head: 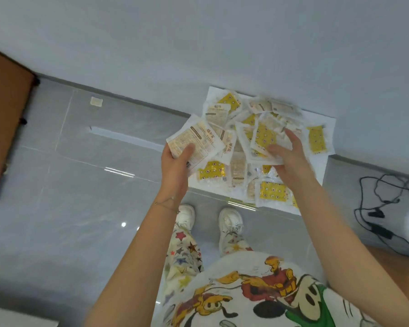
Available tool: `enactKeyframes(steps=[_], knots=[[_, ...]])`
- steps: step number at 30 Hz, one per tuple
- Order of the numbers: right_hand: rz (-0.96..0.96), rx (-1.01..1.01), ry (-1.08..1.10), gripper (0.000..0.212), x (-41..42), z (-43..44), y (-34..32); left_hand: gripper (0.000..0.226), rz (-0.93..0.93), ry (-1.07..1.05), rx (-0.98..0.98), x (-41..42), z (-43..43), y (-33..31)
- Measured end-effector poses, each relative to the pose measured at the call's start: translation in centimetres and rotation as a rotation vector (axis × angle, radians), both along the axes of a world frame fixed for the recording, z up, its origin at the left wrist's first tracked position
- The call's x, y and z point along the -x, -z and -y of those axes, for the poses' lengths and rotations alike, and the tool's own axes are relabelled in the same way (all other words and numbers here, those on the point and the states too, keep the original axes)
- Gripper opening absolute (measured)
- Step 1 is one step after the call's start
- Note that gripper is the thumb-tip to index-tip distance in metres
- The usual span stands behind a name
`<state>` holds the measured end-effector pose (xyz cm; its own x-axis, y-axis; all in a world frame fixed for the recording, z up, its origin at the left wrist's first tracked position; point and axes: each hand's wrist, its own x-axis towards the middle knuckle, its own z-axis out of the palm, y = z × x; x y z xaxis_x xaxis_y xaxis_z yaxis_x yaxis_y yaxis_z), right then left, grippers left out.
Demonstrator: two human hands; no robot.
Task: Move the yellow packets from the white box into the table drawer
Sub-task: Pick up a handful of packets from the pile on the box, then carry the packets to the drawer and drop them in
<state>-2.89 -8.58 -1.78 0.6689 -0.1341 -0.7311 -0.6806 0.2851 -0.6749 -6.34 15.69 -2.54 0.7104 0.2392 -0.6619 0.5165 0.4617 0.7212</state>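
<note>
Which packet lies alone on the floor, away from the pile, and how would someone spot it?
Start at the white box full of yellow packets against the wall, then look left along the grey floor tiles toward the brown table edge. The stray packet lies by the baseboard, pale, small, with nothing touching it and out of both hands' reach.

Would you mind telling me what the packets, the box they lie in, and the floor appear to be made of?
The packets look like thin translucent plastic film, slightly glossy and crinkled, with yellow printed inserts showing through. The white box seems to be matte white card or thin board, though blur leaves this uncertain. The floor looks like polished grey tile: grout lines and bright light reflections show.
</note>
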Motion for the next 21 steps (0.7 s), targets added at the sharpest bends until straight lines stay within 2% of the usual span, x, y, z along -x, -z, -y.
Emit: enactKeyframes(steps=[2,5,12,21], knots=[[0.027,-0.035,-0.080,0.067,0.5,-2.7,-2.4,0.029,-0.004,-0.061,0.013,2.0,-2.3,-2.4],[0.098,-0.045,-0.197,0.069,1.5,-7.2,-6.0,0.034,-0.006,-0.176,0.021,5.4,-6.1,-5.6],[0.333,0.167,-0.519,0.067,5.5,-20.0,-14.4,0.039,0.038,-0.431,0.030,15.0,-15.9,-12.4],[0.427,0.193,-0.943,0.077,13.1,-37.7,-19.5,0.036,0.045,-0.703,-0.004,28.0,-28.5,-18.0]])
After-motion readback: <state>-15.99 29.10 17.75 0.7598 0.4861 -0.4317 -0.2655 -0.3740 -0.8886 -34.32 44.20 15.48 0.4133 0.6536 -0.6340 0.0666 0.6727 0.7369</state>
